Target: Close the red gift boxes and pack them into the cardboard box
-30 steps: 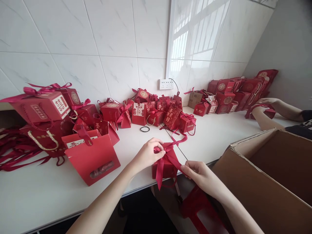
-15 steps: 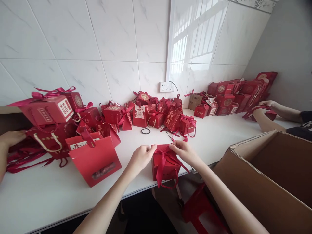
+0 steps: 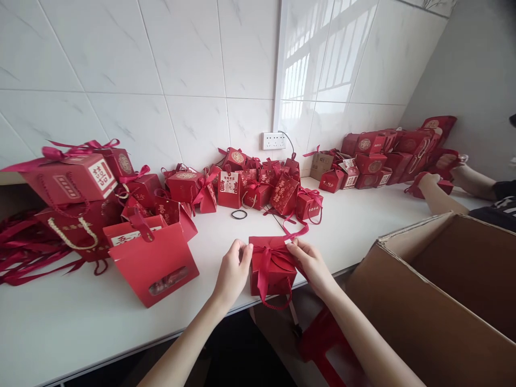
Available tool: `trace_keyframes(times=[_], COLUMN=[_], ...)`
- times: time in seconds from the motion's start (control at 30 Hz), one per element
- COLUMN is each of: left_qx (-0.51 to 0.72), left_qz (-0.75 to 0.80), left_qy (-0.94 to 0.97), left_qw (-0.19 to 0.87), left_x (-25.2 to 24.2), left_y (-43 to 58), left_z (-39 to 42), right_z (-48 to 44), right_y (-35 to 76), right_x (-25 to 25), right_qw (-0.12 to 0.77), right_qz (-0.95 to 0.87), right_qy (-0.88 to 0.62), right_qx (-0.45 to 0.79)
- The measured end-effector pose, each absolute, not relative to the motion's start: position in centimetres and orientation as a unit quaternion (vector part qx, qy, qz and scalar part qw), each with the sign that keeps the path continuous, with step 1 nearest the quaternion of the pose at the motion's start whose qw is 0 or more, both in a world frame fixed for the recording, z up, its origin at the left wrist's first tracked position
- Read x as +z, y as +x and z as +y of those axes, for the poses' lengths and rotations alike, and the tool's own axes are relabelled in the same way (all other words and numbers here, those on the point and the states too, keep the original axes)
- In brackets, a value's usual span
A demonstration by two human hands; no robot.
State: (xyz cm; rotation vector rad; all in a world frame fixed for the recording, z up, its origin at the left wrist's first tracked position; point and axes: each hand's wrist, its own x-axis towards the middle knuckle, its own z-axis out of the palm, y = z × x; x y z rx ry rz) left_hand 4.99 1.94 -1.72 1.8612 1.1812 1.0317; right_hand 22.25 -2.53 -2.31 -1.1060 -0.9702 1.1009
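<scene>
A small red gift box (image 3: 278,282) stands at the front edge of the white table, with a dark red ribbon (image 3: 265,264) tied in a bow over its top and a twisted cord handle hanging in front. At the box's left upper edge my left hand (image 3: 233,270) is closed, thumb and finger pinched at the ribbon's left loop. On the other side my right hand (image 3: 313,264) pinches the ribbon's right part, with a small white bit showing at the fingertips. Left of my hands is a larger red box with a window (image 3: 161,263).
Stacked red gift boxes (image 3: 72,180) and loose ribbons (image 3: 30,247) lie left. More boxes (image 3: 284,196) line the wall, near a black ring (image 3: 239,214). A large open carton (image 3: 387,279) stands right, beyond a red stool (image 3: 322,338). A co-worker's hands (image 3: 429,183) hold red pieces.
My hands have shifted slightly down, the left one a little outward, still at the bow. A person's hand at the far left has left view. The right co-worker's far hand has risen.
</scene>
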Motion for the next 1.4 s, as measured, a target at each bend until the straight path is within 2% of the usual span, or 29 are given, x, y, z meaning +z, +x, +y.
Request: trace_keyframes(times=[0.17,0.3,0.43,0.5,0.6,0.67,0.73,0.83,0.93,1.07,1.17,1.4], left_qx=[0.413,0.400,0.359,0.387,0.408,0.377,0.339,0.301,0.290,0.266,0.261,0.264], left_qz=[0.453,0.447,0.437,0.434,0.387,0.344,0.319,0.315,0.312,0.300,0.304,0.300], left_qy=[0.719,0.718,0.724,0.720,0.751,0.787,0.815,0.831,0.830,0.813,0.800,0.844], left_qw=[0.327,0.353,0.396,0.379,0.345,0.346,0.346,0.345,0.360,0.422,0.447,0.357], left_x=[-2.1,-2.3,-1.9,-1.2,0.1,0.8,1.2,1.2,1.0,1.1,1.3,1.9], left_y=[5.1,4.7,4.1,4.0,4.3,4.6,4.8,4.8,4.6,4.1,4.0,4.9], left_z=[1.9,2.4,3.3,3.6,4.0,4.1,4.2,4.3,4.5,4.9,5.0,4.4], right_z=[-2.6,-2.4,-3.9,-4.9,-5.6,-5.4,-5.1,-4.9,-5.2,-5.2,-4.9,-5.3], right_y=[22.4,23.4,23.4,22.3,19.9,18.6,17.9,17.7,17.4,16.8,16.7,16.9], right_x=[-2.9,-3.3,-1.7,-0.7,0.1,-0.3,-1.1,-2.1,-2.2,-1.9,-2.2,-2.9], right_qw=[0.623,0.591,0.581,0.515,0.384,0.360,0.373,0.396,0.384,0.367,0.393,0.455], right_qz=[-0.406,-0.437,-0.564,-0.690,-0.805,-0.805,-0.786,-0.762,-0.752,-0.753,-0.753,-0.736], right_qy=[-0.464,-0.513,-0.567,-0.508,-0.446,-0.456,-0.466,-0.474,-0.495,-0.500,-0.477,-0.446], right_qx=[0.482,0.444,0.151,0.034,-0.072,-0.122,-0.159,-0.193,-0.206,-0.223,-0.226,-0.228])
